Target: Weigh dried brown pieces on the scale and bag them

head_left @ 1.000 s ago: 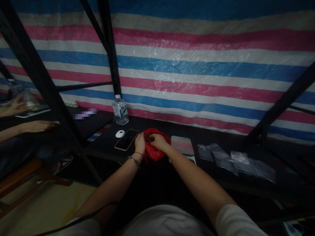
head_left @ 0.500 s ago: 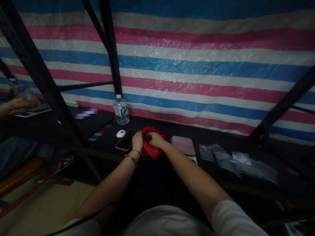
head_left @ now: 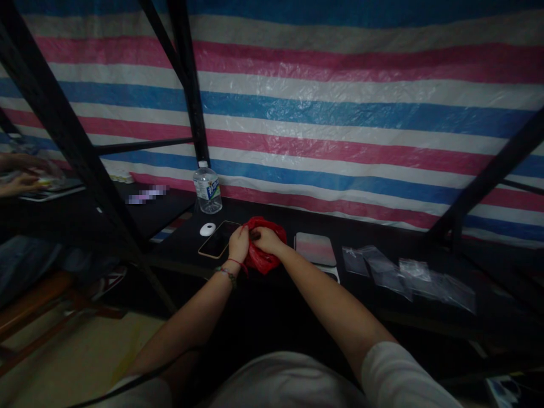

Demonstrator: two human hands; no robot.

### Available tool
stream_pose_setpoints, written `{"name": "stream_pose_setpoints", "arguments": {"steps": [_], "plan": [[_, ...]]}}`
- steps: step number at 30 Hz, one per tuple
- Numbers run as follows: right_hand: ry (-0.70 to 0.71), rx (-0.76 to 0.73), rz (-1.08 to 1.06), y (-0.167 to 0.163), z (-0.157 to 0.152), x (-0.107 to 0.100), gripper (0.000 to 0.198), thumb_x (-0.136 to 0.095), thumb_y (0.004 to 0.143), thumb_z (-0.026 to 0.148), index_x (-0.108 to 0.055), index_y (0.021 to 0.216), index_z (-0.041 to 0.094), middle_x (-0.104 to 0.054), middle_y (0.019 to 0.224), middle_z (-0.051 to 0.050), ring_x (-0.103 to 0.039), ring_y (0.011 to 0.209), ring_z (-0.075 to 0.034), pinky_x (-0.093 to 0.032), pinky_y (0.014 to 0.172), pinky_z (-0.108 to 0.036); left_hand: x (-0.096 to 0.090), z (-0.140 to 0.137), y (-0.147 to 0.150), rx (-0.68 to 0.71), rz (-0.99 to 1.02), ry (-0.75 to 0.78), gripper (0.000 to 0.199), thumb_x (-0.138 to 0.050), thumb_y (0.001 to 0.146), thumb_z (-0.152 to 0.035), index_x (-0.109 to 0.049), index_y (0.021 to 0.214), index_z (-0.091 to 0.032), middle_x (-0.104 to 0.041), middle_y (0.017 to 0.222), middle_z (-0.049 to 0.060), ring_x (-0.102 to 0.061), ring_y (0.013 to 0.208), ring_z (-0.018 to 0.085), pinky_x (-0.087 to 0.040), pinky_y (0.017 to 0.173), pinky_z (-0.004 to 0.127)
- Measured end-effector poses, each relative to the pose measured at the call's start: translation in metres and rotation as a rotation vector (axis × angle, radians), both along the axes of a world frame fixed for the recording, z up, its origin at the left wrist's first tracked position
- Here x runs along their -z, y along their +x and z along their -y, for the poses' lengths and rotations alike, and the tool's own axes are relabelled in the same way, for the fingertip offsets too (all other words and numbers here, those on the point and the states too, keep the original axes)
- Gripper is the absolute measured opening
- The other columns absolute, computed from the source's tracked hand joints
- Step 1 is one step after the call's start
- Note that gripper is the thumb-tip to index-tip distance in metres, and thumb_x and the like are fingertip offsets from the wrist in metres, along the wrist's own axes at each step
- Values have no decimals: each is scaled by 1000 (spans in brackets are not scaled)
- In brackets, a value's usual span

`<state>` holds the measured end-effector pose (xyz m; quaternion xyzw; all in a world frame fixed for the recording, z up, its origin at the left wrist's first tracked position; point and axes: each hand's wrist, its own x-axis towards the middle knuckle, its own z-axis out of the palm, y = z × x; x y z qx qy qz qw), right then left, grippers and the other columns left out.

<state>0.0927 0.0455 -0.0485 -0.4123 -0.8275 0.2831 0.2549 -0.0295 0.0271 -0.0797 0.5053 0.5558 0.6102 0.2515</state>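
A crumpled red plastic bag sits at the front of the black table, its mouth open. My left hand is closed on the bag's left rim. Inside the mouth, the curled fingers of my right hand pinch at a small dark brown clump, too dim to identify. Left of the bag lies a phone with a dark screen, close to my left hand. To the right, a flat scale-like device with a pinkish, reflective top rests near my right forearm.
A white oval case and a clear plastic bottle stand beyond the phone. Several clear zip bags lie at right. Black metal posts frame the table before a striped sheet. Another person's hands are at far left.
My right fingers have shifted slightly within the bag's mouth, and less of the dark brown clump shows. My left hand keeps its hold. The other person's hands have moved at far left.
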Motion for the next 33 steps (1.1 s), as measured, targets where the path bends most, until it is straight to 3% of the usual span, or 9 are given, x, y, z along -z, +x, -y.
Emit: {"name": "stream_pose_setpoints", "arguments": {"steps": [4, 10, 17, 22, 27, 33], "plan": [[86, -35, 2, -1, -5, 2, 38, -54, 65, -1, -67, 97, 16, -70, 101, -7, -64, 90, -17, -48, 81, -24, -1, 2, 0, -86, -85, -19, 36, -40, 84, -41, -64, 80, -14, -67, 81, 9, -61, 77, 21, -45, 75, 33], [146, -2, 18, -4, -5, 2, 26, -53, 69, 3, -68, 87, 14, -71, 93, -10, -64, 83, -19, -48, 78, -28, 2, 1, 1, -63, -191, 58, 36, -40, 85, -38, -66, 85, -14, -68, 91, 12, -61, 86, 23, -45, 83, 34], [71, -51, -138, 3, -2, 2, 28, -54, 66, 0, -66, 86, 15, -69, 92, -5, -63, 83, -16, -48, 81, -27, -1, -2, -5, 1, 105, 42, 32, -46, 82, -38, -66, 86, -13, -69, 87, 9, -61, 82, 20, -46, 80, 32], [-24, 62, -275, 15, -9, 9, 37, -70, 62, 10, -63, 98, 18, -67, 98, -2, -62, 89, -16, -48, 87, -32, 4, -10, -5, 30, 256, 73, 32, -49, 79, -41, -65, 82, -13, -68, 84, 7, -60, 78, 18, -47, 76, 30], [-49, 72, -243, 30, -15, 12, 38, -73, 61, 17, -64, 98, 19, -68, 95, -2, -63, 87, -16, -48, 85, -33, 2, -7, 3, 43, 292, 77, 31, -48, 79, -40, -64, 81, -13, -68, 84, 7, -60, 78, 18, -47, 76, 30], [-44, -4, -231, 36, -12, 12, 34, -67, 62, 11, -65, 95, 18, -68, 92, -1, -64, 83, -15, -49, 81, -30, -7, 3, 14, 59, 242, 91, 31, -47, 80, -36, -66, 79, -12, -69, 84, 9, -61, 81, 20, -48, 79, 32]]}}
